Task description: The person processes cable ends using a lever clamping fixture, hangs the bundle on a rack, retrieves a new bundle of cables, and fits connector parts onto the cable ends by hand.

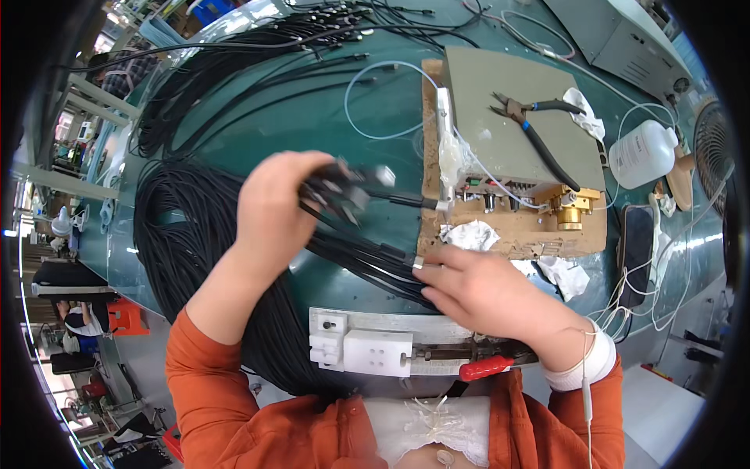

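In the head view, the left hand (277, 195) is curled closed around a blurred bunch of black cable ends (336, 195), held over the middle of the green table (289, 133). The right hand (484, 289), fingers bent and slightly parted, has its fingertips at a metal-tipped connector (418, 263), nearer the table's front edge; I cannot tell whether they grip it. More black cables (187, 234) heap along the table's left edge. A white clamp fixture (377, 352) sits at the front edge, below the right hand.

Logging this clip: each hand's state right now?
Left hand: closed, holding bunched black cables.
Right hand: at a cable plug; whether it grips can't be told.
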`<state>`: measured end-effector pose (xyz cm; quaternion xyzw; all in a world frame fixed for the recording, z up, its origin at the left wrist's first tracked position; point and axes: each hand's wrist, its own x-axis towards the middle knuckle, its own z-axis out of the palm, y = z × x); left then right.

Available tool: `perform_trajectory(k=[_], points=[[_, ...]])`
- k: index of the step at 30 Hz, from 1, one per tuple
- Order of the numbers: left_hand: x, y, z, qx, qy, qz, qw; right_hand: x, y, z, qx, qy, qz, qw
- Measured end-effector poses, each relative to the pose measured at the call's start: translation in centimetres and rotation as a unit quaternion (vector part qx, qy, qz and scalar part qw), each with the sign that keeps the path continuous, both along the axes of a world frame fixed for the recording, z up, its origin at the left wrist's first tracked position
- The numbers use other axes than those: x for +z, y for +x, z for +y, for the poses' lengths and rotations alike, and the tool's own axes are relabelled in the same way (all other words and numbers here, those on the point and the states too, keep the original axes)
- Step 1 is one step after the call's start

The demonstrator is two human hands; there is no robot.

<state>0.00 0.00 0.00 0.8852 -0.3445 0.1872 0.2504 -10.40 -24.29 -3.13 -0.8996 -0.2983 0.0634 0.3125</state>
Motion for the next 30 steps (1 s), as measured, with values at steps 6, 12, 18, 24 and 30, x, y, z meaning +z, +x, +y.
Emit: perform_trajectory(k=[6,12,18,24,30], points=[[-3.5,-2.6,-2.9,-0.182,0.017,-0.092,0.979,1.5,0.5,-1.3,-0.086,0.102,-0.041,0.990],[-5.5,-3.2,-3.7,-0.235,0.011,-0.049,0.971,0.8,1.4,-1.7,-0.021,0.198,-0.098,0.975],[-5.7,-3.3,-3.6,-0.248,0.013,0.001,0.969,0.5,1.0,-1.7,-0.035,0.126,-0.117,0.985],[-7.1,-2.7,-4.2,-0.235,0.008,0.016,0.972,-0.8,1.8,-2.0,-0.222,0.245,0.249,0.910],[-7.9,-2.8,-4.5,-0.193,0.018,-0.062,0.979,-1.3,2.5,-1.4,-0.315,0.398,0.383,0.772]])
